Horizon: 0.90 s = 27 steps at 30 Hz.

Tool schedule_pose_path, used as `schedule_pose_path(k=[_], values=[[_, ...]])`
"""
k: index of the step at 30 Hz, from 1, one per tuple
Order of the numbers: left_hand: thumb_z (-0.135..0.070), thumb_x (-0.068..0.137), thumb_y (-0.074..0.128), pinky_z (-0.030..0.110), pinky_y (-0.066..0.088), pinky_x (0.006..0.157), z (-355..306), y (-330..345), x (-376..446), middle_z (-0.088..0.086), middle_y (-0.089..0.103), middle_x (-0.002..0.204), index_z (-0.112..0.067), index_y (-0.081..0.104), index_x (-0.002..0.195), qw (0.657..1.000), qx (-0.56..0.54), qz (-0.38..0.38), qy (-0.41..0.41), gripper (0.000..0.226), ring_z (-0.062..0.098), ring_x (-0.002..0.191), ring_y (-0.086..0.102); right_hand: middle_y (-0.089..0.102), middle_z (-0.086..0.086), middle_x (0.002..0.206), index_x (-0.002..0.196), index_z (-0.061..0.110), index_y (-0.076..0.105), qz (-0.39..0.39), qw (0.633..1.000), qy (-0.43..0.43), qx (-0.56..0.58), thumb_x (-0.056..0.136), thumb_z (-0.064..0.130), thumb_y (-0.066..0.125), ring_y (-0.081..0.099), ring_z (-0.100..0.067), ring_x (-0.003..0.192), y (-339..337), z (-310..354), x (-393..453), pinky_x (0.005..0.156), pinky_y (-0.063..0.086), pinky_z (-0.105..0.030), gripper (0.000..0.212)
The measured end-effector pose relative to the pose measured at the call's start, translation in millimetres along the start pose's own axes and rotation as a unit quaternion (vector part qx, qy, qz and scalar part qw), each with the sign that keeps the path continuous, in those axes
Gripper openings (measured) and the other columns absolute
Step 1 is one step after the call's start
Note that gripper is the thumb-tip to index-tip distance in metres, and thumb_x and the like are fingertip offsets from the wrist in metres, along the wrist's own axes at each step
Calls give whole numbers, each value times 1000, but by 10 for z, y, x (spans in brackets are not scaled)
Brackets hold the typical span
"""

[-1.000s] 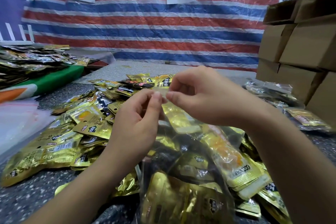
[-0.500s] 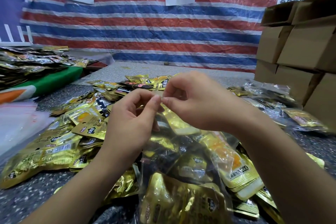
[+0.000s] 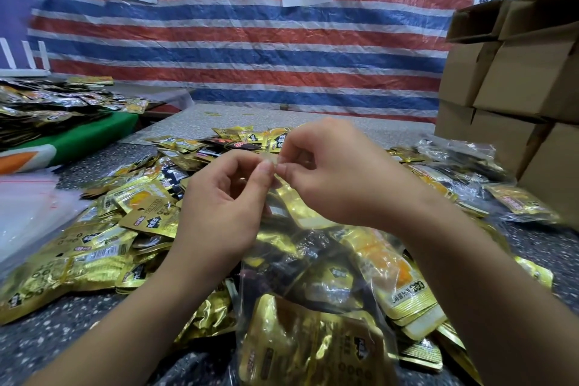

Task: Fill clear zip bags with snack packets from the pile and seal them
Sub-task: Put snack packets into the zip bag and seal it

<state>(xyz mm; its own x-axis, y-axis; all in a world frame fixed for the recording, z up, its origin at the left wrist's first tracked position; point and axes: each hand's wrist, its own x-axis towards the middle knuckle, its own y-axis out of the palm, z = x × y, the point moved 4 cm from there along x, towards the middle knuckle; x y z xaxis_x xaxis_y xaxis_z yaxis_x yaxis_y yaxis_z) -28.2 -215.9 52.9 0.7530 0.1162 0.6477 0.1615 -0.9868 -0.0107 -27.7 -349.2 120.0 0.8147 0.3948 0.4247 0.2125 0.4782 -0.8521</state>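
Observation:
A clear zip bag (image 3: 316,298) stuffed with gold and black snack packets stands in front of me on the speckled table. My left hand (image 3: 222,213) and my right hand (image 3: 338,172) both pinch its top edge, fingertips almost touching at the middle of the zip strip. A wide pile of gold snack packets (image 3: 109,229) spreads to the left and behind the bag. Whether the zip is pressed closed is hidden by my fingers.
Filled clear bags (image 3: 488,178) lie at the right, below stacked cardboard boxes (image 3: 507,78). Empty zip bags (image 3: 28,207) lie at the far left. Another heap of packets (image 3: 53,103) sits on a green-edged table. A striped tarp with signs hangs behind.
Both hands stay pinched on the bag's top edge and have shifted slightly lower and left. The bag itself has barely moved.

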Motion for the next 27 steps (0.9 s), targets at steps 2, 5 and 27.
schedule_pose_path(k=[2, 5, 27], values=[[-20, 98, 58, 14, 42, 46, 25, 12, 5, -5, 67, 66, -29, 69, 80, 1000, -1, 6, -16, 22, 6, 51, 58, 53, 11, 65, 72, 26, 59, -2, 1000, 1, -9, 93, 30, 62, 47, -3, 60, -2, 2, -3, 50, 29, -24, 22], [-30, 96, 56, 12, 42, 46, 20, 35, 8, -7, 66, 63, -31, 69, 81, 999, -11, 25, -19, 20, 5, 50, 58, 57, 9, 67, 72, 23, 61, 2, 1000, 1, -11, 94, 29, 61, 51, -4, 62, -14, 11, -8, 50, 32, -25, 22], [-16, 95, 59, 17, 46, 54, 20, -12, 6, 2, 63, 61, -14, 67, 70, 999, 1, -36, 3, 26, 5, 56, 55, 62, 7, 73, 77, 24, 61, 28, 998, 60, -14, 96, 38, 60, 56, -9, 67, -122, -332, -234, 55, 42, -30, 24]])
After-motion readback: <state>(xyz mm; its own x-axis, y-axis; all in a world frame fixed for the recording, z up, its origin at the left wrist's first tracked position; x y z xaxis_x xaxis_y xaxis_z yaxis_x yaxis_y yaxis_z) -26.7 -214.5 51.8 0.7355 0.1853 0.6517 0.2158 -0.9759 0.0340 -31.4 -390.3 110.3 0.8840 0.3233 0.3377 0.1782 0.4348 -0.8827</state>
